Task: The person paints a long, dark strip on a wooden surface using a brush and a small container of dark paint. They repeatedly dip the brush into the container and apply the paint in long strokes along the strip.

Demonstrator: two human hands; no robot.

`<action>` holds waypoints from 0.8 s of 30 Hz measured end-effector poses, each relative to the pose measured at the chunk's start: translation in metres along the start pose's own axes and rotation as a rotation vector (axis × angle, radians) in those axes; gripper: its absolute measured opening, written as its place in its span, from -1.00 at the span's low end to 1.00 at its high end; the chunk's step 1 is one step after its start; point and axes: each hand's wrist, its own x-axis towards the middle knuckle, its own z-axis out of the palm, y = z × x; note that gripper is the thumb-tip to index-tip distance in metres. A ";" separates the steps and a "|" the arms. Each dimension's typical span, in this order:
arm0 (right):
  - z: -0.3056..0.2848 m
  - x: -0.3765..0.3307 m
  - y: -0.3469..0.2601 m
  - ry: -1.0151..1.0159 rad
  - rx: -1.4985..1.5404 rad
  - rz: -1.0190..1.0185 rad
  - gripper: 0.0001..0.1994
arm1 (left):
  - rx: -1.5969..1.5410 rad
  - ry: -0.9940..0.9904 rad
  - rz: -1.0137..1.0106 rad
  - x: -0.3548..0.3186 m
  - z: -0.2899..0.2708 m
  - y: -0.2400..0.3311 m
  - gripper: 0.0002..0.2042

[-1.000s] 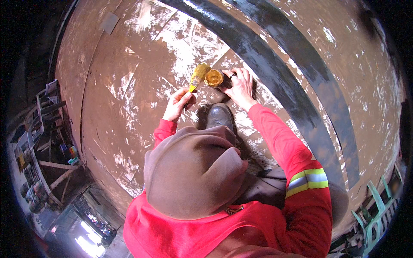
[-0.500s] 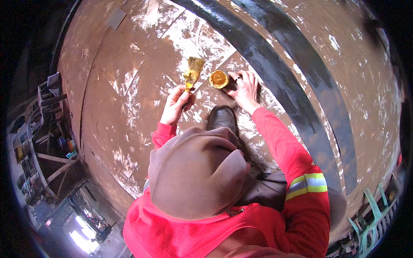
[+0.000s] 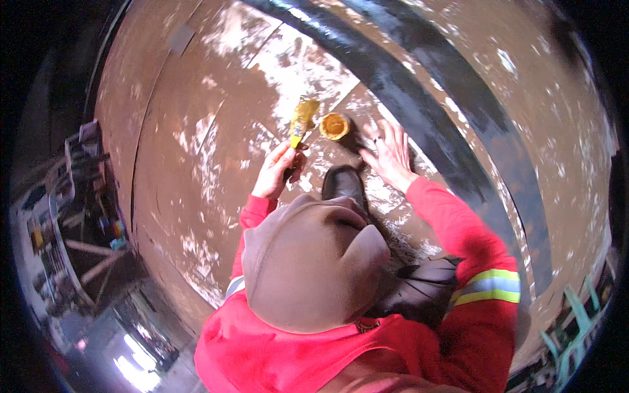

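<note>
A paintbrush coated in yellow is pinched in the closed fingers of my left hand, its bristle end pointing away from me and tilted right. Just right of the bristles stands a small round can with a yellow-smeared rim and orange-yellow paint inside. My right hand is spread beside the can on its right, apart from it and holding nothing; its fingertips are partly blurred. A dark boot rests on the surface between my two hands.
Two long dark strips run across the brown, white-scuffed floor on the right. A small grey square piece lies at the far left. A green plastic chair stands at the lower right, and a cluttered frame at the left.
My right hand has let go of the can, opened and drawn away to the right. The paintbrush in my left hand now leans more to the right, nearer the can.
</note>
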 end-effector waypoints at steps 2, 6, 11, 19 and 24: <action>-0.041 -0.026 0.032 -0.092 -0.017 -0.184 -0.55 | 0.259 -0.013 0.019 0.013 0.018 0.015 -0.75; -0.149 -0.059 0.091 -0.626 -0.324 0.009 -0.74 | 0.638 -0.152 -0.153 0.036 0.047 0.063 -0.76; -0.268 -0.159 0.231 -0.706 -0.463 0.532 -0.61 | 1.255 -0.523 0.443 0.110 0.227 0.118 -0.79; -0.254 -0.220 0.279 -0.340 -0.379 0.578 -0.39 | 1.896 -0.781 0.742 0.190 0.461 0.056 -0.80; -0.240 -0.211 0.289 -0.324 -0.332 0.557 -0.37 | 1.857 -0.724 0.711 0.223 0.490 -0.028 -0.79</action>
